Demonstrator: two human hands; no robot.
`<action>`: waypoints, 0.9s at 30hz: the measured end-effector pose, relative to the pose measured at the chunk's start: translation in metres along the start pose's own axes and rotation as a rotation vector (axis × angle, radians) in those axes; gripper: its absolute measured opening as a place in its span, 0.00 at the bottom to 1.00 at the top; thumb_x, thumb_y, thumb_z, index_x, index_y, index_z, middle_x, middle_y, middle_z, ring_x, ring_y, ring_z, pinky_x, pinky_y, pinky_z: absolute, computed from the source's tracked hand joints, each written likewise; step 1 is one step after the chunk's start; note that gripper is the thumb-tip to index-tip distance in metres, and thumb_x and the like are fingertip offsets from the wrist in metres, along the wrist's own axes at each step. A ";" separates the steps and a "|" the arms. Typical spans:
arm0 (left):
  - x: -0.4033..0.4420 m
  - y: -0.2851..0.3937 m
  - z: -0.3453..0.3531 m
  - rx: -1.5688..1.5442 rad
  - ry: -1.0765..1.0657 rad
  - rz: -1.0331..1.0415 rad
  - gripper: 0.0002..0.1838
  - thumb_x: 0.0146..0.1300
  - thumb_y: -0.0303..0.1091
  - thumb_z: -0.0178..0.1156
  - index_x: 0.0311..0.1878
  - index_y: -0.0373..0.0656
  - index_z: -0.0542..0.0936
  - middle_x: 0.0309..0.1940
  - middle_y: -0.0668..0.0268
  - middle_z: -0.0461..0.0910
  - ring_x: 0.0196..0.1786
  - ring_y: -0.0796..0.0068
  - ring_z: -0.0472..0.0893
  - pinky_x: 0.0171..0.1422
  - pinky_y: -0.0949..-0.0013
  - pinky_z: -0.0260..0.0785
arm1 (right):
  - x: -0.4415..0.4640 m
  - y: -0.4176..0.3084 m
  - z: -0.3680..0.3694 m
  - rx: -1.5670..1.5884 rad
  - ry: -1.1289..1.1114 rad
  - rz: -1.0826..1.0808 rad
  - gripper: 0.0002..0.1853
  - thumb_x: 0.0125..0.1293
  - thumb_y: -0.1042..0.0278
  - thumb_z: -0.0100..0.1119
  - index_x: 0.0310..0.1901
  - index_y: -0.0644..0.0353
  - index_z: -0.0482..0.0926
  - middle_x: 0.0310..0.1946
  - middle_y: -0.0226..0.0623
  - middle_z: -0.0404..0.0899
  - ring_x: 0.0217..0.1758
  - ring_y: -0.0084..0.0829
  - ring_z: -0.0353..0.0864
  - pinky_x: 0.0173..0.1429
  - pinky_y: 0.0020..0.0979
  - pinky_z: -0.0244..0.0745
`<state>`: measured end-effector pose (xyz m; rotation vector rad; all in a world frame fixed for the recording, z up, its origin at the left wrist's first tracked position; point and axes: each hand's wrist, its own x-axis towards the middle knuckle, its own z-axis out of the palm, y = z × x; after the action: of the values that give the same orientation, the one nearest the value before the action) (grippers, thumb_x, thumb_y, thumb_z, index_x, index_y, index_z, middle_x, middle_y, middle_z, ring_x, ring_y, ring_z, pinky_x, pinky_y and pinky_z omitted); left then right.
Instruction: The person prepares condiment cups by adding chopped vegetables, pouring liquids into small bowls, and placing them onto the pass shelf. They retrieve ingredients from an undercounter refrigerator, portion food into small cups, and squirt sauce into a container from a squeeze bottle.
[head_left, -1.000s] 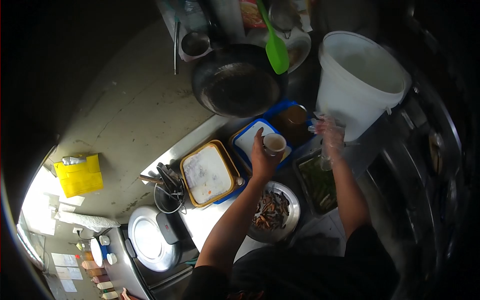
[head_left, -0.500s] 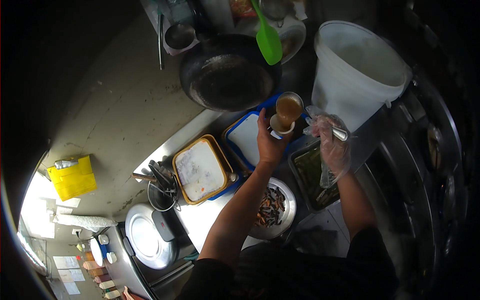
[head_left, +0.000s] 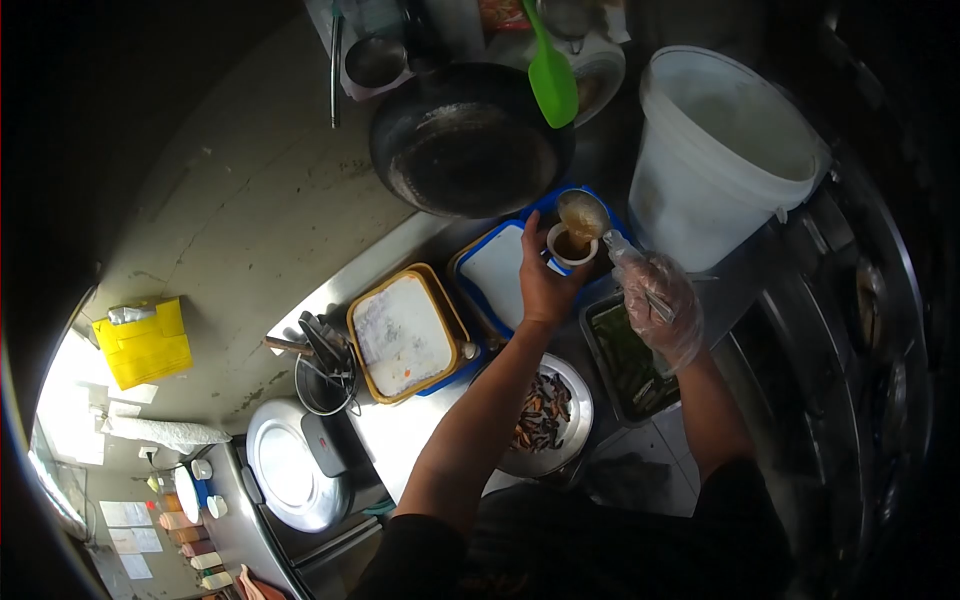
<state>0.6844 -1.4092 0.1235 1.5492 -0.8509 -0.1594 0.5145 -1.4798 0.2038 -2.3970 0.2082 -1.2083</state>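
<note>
In my left hand (head_left: 546, 288), bare and closed round it, is a small white cup (head_left: 561, 258) with brown liquid inside. My right hand (head_left: 663, 310), in a clear plastic glove, is shut on the handle of a metal ladle (head_left: 582, 214). The ladle's bowl is tipped over the cup's rim, and brown liquid shows in it. Below my right hand sits a metal tray (head_left: 613, 395) with dark green contents. A round metal bowl (head_left: 575, 445) holding orange and dark strips lies under my left forearm.
A large white bucket (head_left: 680, 190) stands to the right. Behind my hands are a black wok (head_left: 470, 140) and a green spatula (head_left: 553, 85). Yellow-rimmed container (head_left: 405, 335) and blue-rimmed container (head_left: 490, 275) lie left of my left hand. Farther left is a metal pot (head_left: 325, 385) with utensils.
The ladle has tipped further over the cup, and more brown liquid shows in the cup. My right hand has turned and moved slightly down. The view has shifted a little.
</note>
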 end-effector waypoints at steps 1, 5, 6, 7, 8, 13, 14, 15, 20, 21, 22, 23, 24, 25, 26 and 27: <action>-0.001 -0.001 0.000 -0.002 -0.002 -0.003 0.56 0.47 0.28 0.80 0.77 0.42 0.55 0.55 0.55 0.81 0.58 0.59 0.83 0.65 0.60 0.76 | -0.001 0.000 0.000 0.015 -0.011 0.012 0.15 0.71 0.72 0.57 0.57 0.58 0.80 0.42 0.47 0.83 0.43 0.49 0.83 0.47 0.43 0.78; -0.001 -0.002 0.000 -0.013 -0.003 -0.028 0.56 0.47 0.27 0.80 0.78 0.42 0.55 0.55 0.55 0.81 0.59 0.59 0.83 0.65 0.60 0.76 | -0.003 0.001 0.003 0.046 0.018 0.006 0.13 0.71 0.71 0.57 0.55 0.61 0.81 0.40 0.46 0.83 0.41 0.46 0.83 0.47 0.41 0.79; -0.001 0.000 0.000 -0.019 -0.004 -0.039 0.56 0.47 0.27 0.80 0.78 0.42 0.55 0.55 0.55 0.81 0.59 0.59 0.82 0.66 0.60 0.76 | -0.008 0.008 0.004 -0.024 0.037 -0.002 0.13 0.72 0.69 0.56 0.55 0.62 0.81 0.39 0.44 0.83 0.40 0.42 0.83 0.46 0.40 0.79; 0.000 -0.002 0.000 -0.014 -0.005 -0.021 0.56 0.47 0.27 0.80 0.77 0.42 0.55 0.56 0.54 0.80 0.60 0.59 0.82 0.66 0.59 0.76 | -0.009 0.013 0.006 -0.092 0.056 -0.016 0.14 0.73 0.67 0.55 0.54 0.64 0.80 0.38 0.42 0.83 0.38 0.39 0.83 0.45 0.39 0.79; 0.001 -0.005 -0.001 -0.008 -0.002 -0.005 0.57 0.48 0.27 0.80 0.77 0.42 0.54 0.56 0.54 0.80 0.60 0.59 0.82 0.66 0.59 0.76 | -0.009 0.013 0.008 0.057 0.131 0.168 0.14 0.75 0.64 0.55 0.53 0.64 0.80 0.39 0.41 0.83 0.38 0.37 0.83 0.45 0.37 0.79; -0.005 -0.007 -0.020 0.080 0.053 0.007 0.57 0.48 0.26 0.80 0.78 0.42 0.53 0.56 0.55 0.79 0.60 0.60 0.81 0.66 0.59 0.76 | -0.015 0.044 0.039 0.636 0.490 0.786 0.21 0.79 0.55 0.53 0.51 0.68 0.81 0.36 0.38 0.85 0.34 0.29 0.83 0.44 0.31 0.79; -0.004 -0.010 -0.026 0.056 0.063 0.012 0.57 0.48 0.26 0.80 0.78 0.42 0.53 0.56 0.55 0.79 0.60 0.61 0.81 0.67 0.59 0.75 | -0.024 0.069 0.050 0.695 0.526 0.871 0.21 0.78 0.55 0.53 0.51 0.68 0.81 0.36 0.39 0.85 0.33 0.30 0.83 0.44 0.31 0.79; -0.006 -0.012 -0.032 0.031 0.070 0.016 0.57 0.48 0.25 0.79 0.78 0.42 0.53 0.55 0.56 0.79 0.60 0.61 0.81 0.67 0.59 0.75 | -0.044 0.109 0.072 0.762 0.564 0.900 0.23 0.76 0.52 0.58 0.53 0.68 0.81 0.36 0.41 0.84 0.33 0.30 0.83 0.43 0.32 0.80; -0.001 0.019 -0.085 0.066 0.076 0.050 0.56 0.50 0.22 0.78 0.78 0.44 0.53 0.57 0.55 0.77 0.63 0.63 0.79 0.68 0.60 0.73 | -0.072 0.146 0.098 1.158 0.545 1.288 0.24 0.71 0.47 0.64 0.48 0.66 0.82 0.32 0.43 0.82 0.30 0.30 0.81 0.39 0.33 0.79; -0.002 0.022 -0.097 0.045 0.063 0.043 0.56 0.50 0.21 0.77 0.79 0.44 0.51 0.58 0.55 0.75 0.63 0.62 0.78 0.69 0.60 0.73 | -0.078 0.146 0.083 1.262 0.347 1.376 0.25 0.70 0.46 0.64 0.48 0.66 0.82 0.33 0.43 0.82 0.31 0.29 0.81 0.39 0.32 0.79; -0.003 0.025 -0.106 0.023 0.045 0.040 0.57 0.50 0.20 0.77 0.79 0.44 0.50 0.60 0.54 0.74 0.64 0.61 0.78 0.69 0.59 0.73 | -0.084 0.142 0.080 1.151 0.153 1.421 0.27 0.69 0.44 0.64 0.48 0.66 0.81 0.34 0.44 0.83 0.33 0.31 0.82 0.41 0.32 0.79; -0.005 0.031 -0.113 0.015 0.043 0.034 0.57 0.50 0.20 0.77 0.79 0.45 0.50 0.61 0.53 0.73 0.64 0.60 0.77 0.69 0.59 0.73 | -0.083 0.129 0.074 1.039 -0.046 1.441 0.28 0.69 0.42 0.64 0.48 0.65 0.81 0.35 0.45 0.83 0.34 0.32 0.82 0.42 0.33 0.79; -0.008 0.039 -0.119 0.005 0.045 0.031 0.58 0.50 0.20 0.77 0.79 0.45 0.49 0.61 0.53 0.73 0.65 0.60 0.77 0.70 0.58 0.73 | -0.060 0.089 0.071 0.713 -0.228 1.398 0.30 0.68 0.40 0.64 0.49 0.65 0.81 0.36 0.46 0.83 0.37 0.34 0.83 0.44 0.34 0.79; -0.012 0.042 -0.124 -0.006 0.048 0.026 0.58 0.50 0.19 0.77 0.79 0.45 0.48 0.62 0.53 0.72 0.65 0.59 0.77 0.70 0.57 0.72 | -0.046 0.062 0.075 0.384 -0.397 1.329 0.32 0.67 0.37 0.64 0.50 0.65 0.81 0.38 0.48 0.84 0.39 0.36 0.84 0.46 0.36 0.79; -0.016 0.042 -0.129 -0.025 0.049 0.025 0.58 0.50 0.20 0.77 0.79 0.45 0.48 0.62 0.53 0.72 0.65 0.59 0.77 0.71 0.57 0.72 | -0.051 0.062 0.091 0.039 -0.417 0.948 0.30 0.68 0.40 0.63 0.52 0.63 0.81 0.43 0.50 0.85 0.49 0.47 0.84 0.56 0.43 0.78; -0.022 0.041 -0.132 -0.045 0.049 0.024 0.58 0.51 0.20 0.76 0.79 0.45 0.48 0.62 0.53 0.72 0.65 0.59 0.77 0.71 0.56 0.71 | -0.047 0.060 0.103 -0.054 -0.303 0.733 0.25 0.69 0.47 0.61 0.53 0.62 0.81 0.45 0.51 0.85 0.52 0.51 0.83 0.61 0.46 0.75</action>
<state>0.7264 -1.2870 0.1785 1.4947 -0.8219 -0.1220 0.5713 -1.4842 0.0891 -2.1851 0.9273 -0.5022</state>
